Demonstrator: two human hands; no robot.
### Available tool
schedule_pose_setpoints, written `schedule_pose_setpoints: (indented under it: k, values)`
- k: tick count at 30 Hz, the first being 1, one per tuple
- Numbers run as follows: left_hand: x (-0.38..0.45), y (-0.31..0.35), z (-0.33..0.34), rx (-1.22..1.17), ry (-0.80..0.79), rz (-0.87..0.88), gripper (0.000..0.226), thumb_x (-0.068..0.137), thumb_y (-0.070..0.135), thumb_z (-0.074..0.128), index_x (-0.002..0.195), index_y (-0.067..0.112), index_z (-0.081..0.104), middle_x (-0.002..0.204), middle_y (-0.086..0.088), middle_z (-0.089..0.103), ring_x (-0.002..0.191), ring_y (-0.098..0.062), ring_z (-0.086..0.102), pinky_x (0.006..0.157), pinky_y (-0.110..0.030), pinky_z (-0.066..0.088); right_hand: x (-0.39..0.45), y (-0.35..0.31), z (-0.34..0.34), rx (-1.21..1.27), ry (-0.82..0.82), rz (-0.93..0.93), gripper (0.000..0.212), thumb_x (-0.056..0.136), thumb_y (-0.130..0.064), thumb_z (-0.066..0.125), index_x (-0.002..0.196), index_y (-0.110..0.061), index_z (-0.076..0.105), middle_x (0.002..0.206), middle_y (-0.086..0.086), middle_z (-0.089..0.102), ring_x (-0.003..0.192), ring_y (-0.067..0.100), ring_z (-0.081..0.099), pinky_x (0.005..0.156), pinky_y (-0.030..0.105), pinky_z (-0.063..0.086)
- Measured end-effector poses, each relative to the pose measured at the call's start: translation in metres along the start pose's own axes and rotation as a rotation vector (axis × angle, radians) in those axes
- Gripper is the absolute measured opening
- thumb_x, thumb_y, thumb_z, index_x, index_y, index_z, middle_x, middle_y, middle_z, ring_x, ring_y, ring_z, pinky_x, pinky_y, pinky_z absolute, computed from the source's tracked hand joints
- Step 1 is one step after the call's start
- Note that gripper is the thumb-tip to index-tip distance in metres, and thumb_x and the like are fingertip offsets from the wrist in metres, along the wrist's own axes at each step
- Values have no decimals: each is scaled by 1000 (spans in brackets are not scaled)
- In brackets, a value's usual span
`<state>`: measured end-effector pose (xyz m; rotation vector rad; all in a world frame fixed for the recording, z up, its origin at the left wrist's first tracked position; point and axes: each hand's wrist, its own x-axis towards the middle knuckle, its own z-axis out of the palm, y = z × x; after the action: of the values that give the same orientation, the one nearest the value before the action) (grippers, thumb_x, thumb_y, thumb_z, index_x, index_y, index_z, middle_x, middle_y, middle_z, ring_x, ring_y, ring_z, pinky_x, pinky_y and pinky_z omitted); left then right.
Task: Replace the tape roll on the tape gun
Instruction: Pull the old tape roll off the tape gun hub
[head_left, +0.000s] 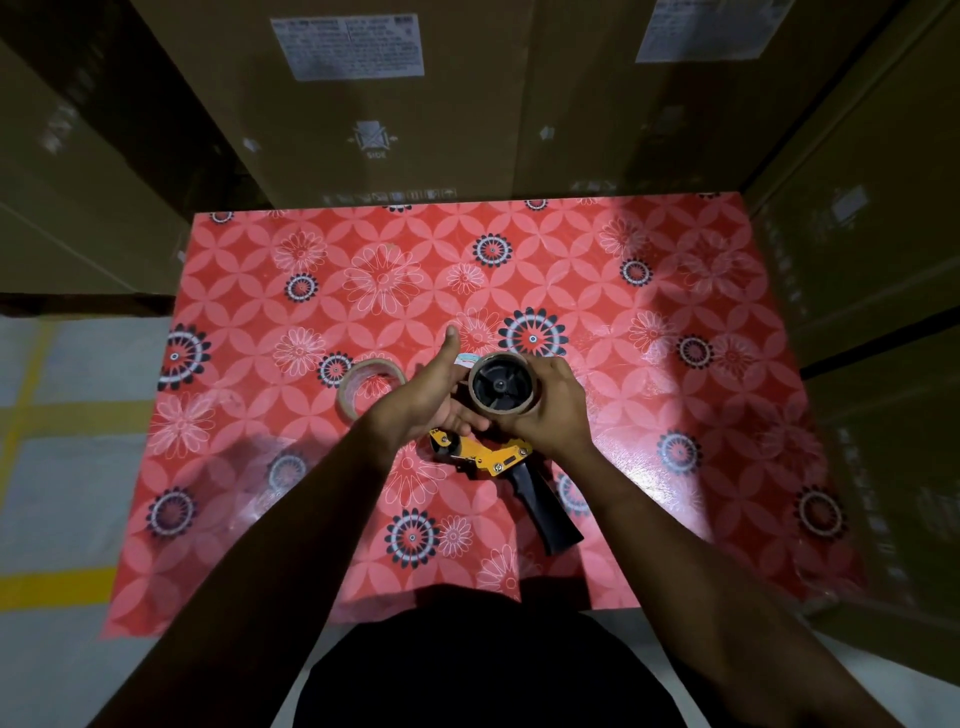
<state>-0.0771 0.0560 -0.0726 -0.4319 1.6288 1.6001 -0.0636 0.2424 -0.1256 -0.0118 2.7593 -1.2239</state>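
The tape gun (498, 457), yellow with a black handle (545, 512), lies over the middle of the table, handle pointing toward me. A brown cardboard roll core (524, 408) sits around its black hub (500, 385). My right hand (558, 410) grips the core from the right. My left hand (434, 397) holds the gun's front end under the core, thumb raised. A clear tape roll (347, 397) lies flat on the table just left of my left hand.
The table carries a red flower-patterned cloth (649, 312). Tall cardboard boxes (395, 104) stand close behind it and along the right side (883, 260). Grey floor with yellow lines (57, 579) lies to the left.
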Motion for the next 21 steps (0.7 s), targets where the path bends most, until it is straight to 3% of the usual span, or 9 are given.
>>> schedule_pose_setpoints:
  k: [3,5,8,12,15,18,21]
  values:
    - [-2,1,2,-11,11,-1,95,94,76,4,127,5,57,124,-32,65,65,-21,67,51,-26,51,3,-1,-5,8,-41,-15,81,55,-44,78,130,-16,61,113,4,61,101,14,53,82,26,42]
    - [-3,3,3,-3,20,-14,94,94,77,4,127,6,56,116,-30,67,62,-19,64,49,-25,49,4,-5,-2,-6,-88,17,89,53,-46,76,134,-17,54,119,4,54,107,14,48,84,28,45]
    - [-2,5,4,46,32,-42,96,90,82,6,126,7,54,96,-23,62,56,-13,54,48,-24,42,4,-7,7,-33,-86,90,104,49,-52,90,136,-15,47,124,5,45,109,14,44,90,31,48]
    - [3,-1,0,31,65,-15,107,89,84,10,149,0,37,115,-24,65,56,-11,58,47,-24,44,7,0,3,-64,-69,33,92,56,-42,95,134,-14,54,117,5,53,104,14,46,83,24,43]
    - [-1,0,4,17,62,0,96,93,79,8,133,5,55,108,-25,67,59,-15,59,49,-25,45,7,3,-3,-18,-61,22,89,57,-36,96,135,-16,58,116,4,59,102,14,49,76,15,35]
    - [-6,3,8,28,54,-2,78,92,81,8,108,24,59,105,-18,61,59,-15,51,52,-26,40,2,1,2,26,-75,20,91,59,-33,94,138,-15,53,125,6,57,114,20,53,91,29,44]
    - [0,-2,4,61,52,-1,98,89,84,10,140,9,48,96,-19,65,56,-13,54,48,-24,42,3,-4,9,1,-57,68,101,52,-42,97,134,-12,46,126,6,44,115,19,48,94,32,49]
